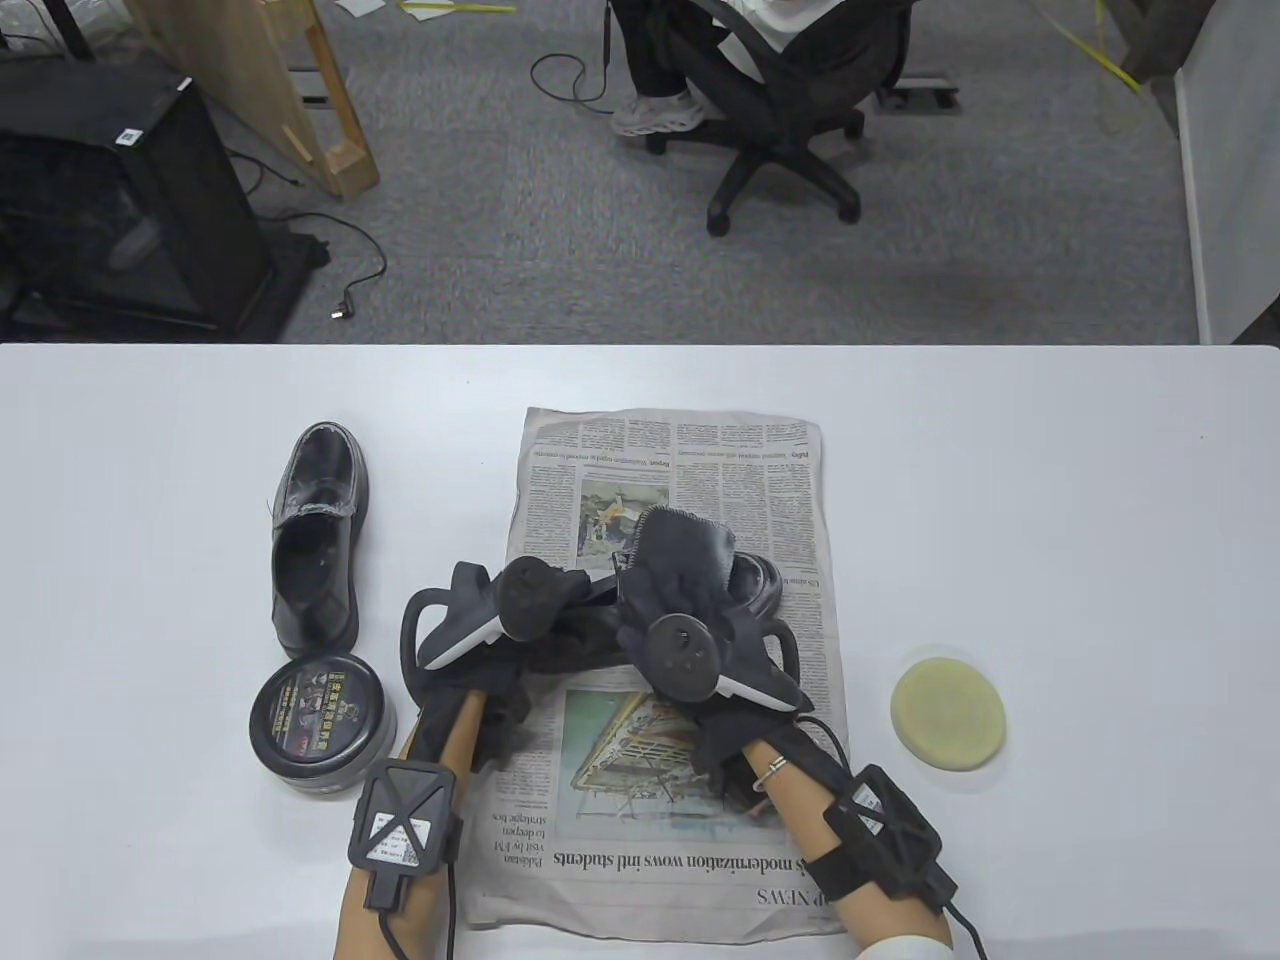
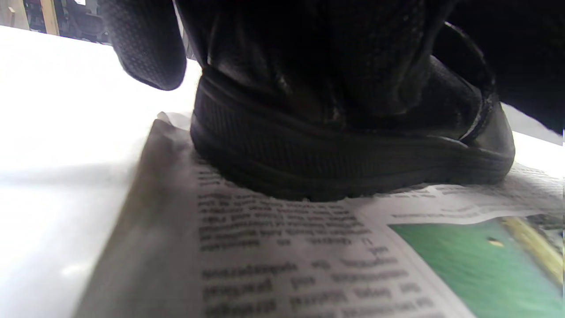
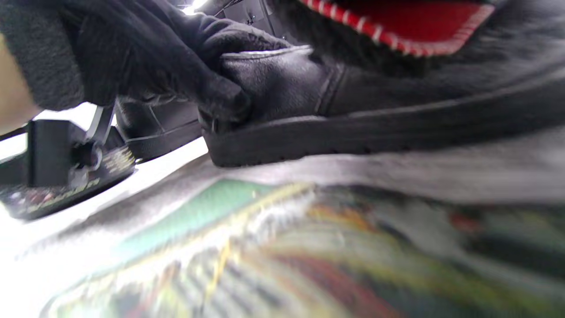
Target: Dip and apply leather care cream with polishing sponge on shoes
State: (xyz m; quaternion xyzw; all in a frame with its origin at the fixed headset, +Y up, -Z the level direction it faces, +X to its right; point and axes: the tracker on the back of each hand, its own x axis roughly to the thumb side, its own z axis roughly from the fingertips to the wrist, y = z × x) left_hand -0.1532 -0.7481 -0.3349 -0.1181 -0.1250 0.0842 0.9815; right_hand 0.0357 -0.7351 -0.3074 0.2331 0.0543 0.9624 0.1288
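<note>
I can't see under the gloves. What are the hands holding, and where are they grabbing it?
The left hand grips the shoe at its heel. The right hand holds a dark cloth on it.

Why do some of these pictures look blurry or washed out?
Table view: evenly lit and sharp. Left wrist view: white table blown out by glare, printed newspaper soft, black leather shoe very dark. Right wrist view: newspaper up close smeared out of focus.

Left of the left hand (image 1: 520,610), the cream tin (image 1: 322,722) and a second shoe (image 1: 318,540) block the way. Right of the right hand (image 1: 680,590), only the sponge (image 1: 948,712) sits.
</note>
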